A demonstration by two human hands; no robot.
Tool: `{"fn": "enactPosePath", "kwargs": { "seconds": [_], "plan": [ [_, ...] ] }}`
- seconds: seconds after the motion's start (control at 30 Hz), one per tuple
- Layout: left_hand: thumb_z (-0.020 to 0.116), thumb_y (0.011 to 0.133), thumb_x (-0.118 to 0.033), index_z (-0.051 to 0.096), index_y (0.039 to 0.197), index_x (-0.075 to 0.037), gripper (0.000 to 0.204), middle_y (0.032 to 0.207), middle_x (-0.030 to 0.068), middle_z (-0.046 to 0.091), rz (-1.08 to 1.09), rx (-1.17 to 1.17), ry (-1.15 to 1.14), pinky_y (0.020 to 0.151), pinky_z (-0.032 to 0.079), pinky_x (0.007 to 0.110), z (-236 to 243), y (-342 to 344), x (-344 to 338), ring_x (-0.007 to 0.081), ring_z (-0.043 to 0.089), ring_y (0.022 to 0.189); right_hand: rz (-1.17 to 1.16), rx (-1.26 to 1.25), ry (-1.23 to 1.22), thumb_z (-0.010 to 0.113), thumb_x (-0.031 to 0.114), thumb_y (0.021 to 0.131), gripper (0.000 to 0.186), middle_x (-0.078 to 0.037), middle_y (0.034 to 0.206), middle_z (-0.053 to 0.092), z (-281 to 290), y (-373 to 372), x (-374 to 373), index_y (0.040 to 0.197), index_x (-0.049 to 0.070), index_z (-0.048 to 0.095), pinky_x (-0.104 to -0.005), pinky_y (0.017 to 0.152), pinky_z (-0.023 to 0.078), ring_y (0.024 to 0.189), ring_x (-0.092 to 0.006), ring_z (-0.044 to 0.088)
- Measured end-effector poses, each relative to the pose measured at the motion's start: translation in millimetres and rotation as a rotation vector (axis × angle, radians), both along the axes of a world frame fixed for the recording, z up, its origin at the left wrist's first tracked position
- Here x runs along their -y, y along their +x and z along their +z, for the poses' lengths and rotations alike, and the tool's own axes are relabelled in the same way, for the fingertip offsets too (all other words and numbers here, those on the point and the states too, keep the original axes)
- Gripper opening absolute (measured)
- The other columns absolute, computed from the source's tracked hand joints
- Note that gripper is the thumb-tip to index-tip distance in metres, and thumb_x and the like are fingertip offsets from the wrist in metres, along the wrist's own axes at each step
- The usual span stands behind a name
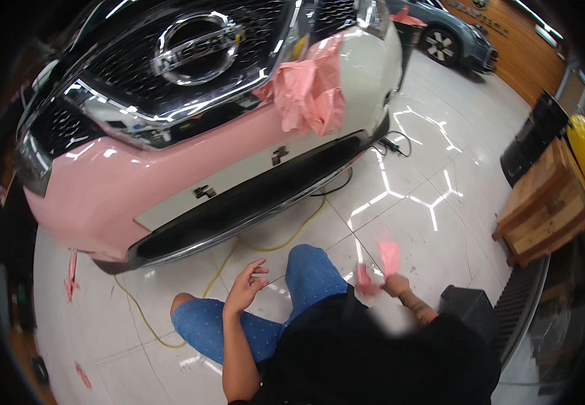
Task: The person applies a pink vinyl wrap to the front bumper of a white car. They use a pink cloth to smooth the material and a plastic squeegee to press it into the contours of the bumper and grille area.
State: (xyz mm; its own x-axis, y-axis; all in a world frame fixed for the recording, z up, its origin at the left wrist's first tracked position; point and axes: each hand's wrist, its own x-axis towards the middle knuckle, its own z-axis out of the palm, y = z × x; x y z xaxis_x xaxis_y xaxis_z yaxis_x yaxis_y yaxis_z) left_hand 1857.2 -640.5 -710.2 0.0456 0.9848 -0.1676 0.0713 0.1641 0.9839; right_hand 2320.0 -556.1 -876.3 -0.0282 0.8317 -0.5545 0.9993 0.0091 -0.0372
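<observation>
The work area is a workshop with a glossy, pale tiled floor (93, 317). In the head view, a car's front bumper (367, 77) faces the seated or crouching person; pink film (97, 196) covers its left portion and middle, while the right end shows white. A crumpled pink sheet (309, 94) hangs over the bumper beside the grille (124, 74). The left hand (246, 285) is half open, fingers bent, empty, above the thigh. The right hand (395, 285) is closed on a pink film piece (388, 256), well apart from the bumper; motion blur obscures the exact grip. A yellow cable (220, 271) crosses the floor beneath the bumper's lower edge.
</observation>
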Motion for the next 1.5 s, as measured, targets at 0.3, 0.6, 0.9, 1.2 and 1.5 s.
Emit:
{"fn": "enactPosePath", "kwargs": {
  "seconds": [0.3, 0.6, 0.9, 1.2, 1.5],
  "plan": [
    [0.055, 0.091, -0.017, 0.05, 0.126, -0.002, 0.039, 0.103, 0.0097, 0.06, 0.189, -0.143, 0.067, 0.075, 0.049, 0.027, 20, -50, 1, 0.0155, 0.062, 0.086, 0.063, 0.113, -0.702, 0.023, 0.067, 0.087, 0.076, -0.007, 0.072, 0.068, -72, 17, 55, 0.083, 0.005, 0.068, -0.0344, 0.066, 0.051, 0.065, -0.0194, 0.065],
    [0.066, 0.083, -0.023, 0.044, 0.132, -0.004, 0.057, 0.115, 0.0147, 0.054, 0.161, -0.114, 0.043, 0.082, 0.049, 0.031, 21, -35, 14, 0.0216, 0.057, 0.101, 0.329, -0.06, 0.424, 0.057, 0.039, 0.08, 0.038, -0.023, 0.085, 0.061, 33, -40, -63, 0.072, 0.003, 0.068, -0.0454, 0.066, 0.051, 0.075, -0.0371, 0.062],
    [0.076, 0.075, -0.031, 0.037, 0.136, -0.007, 0.076, 0.134, 0.0151, 0.044, 0.266, 0.4, 0.476, 0.104, 0.032, 0.036, -9, 89, -38, 0.0257, 0.041, 0.126, 0.569, -1.193, 0.507, 0.061, 0.01, 0.072, 0.03, -0.017, 0.098, 0.054, 201, -265, -34, 0.099, -0.001, 0.055, -0.0362, 0.079, 0.044, 0.09, -0.0325, 0.055],
    [0.044, 0.097, -0.033, 0.061, 0.107, 0.0, 0.038, 0.084, 0.0017, 0.06, 0.512, 0.335, 0.317, 0.067, 0.045, 0.023, 3, 18, -9, 0.0082, 0.054, 0.077, -0.567, -1.845, -0.88, 0.039, 0.049, 0.095, 0.054, -0.008, 0.115, 0.055, 150, -318, 11, 0.127, 0.007, 0.044, -0.0337, 0.088, 0.048, 0.103, -0.0188, 0.056],
    [0.047, 0.09, -0.013, 0.04, 0.135, 0.004, 0.048, 0.148, 0.0218, 0.023, 0.261, -0.431, 0.516, 0.107, 0.027, 0.04, 22, 52, -8, 0.039, 0.029, 0.133, -0.774, -2.41, -0.208, 0.044, 0.041, 0.095, 0.044, -0.011, 0.101, 0.061, 148, -363, 65, 0.11, 0.0, 0.054, -0.0318, 0.079, 0.051, 0.088, -0.0202, 0.061]
  ]
}}
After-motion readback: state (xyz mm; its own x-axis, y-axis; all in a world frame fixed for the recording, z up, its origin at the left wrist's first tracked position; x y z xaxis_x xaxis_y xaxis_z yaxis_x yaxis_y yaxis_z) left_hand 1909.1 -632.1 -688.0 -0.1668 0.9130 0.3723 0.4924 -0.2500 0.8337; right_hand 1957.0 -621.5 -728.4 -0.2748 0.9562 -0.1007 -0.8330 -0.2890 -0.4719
